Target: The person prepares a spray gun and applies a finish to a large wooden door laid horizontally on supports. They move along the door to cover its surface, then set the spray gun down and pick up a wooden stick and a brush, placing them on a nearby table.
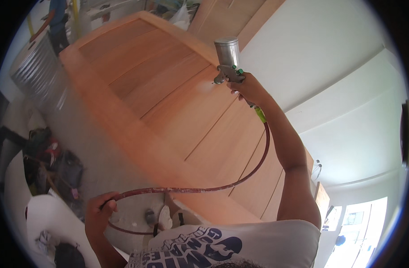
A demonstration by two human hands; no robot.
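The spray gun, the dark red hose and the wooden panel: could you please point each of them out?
Spray gun (230, 72), head view: on its grey metal body.
Dark red hose (191, 190), head view: on its curving middle stretch.
Wooden panel (182, 123), head view: on a plank between two grooves.
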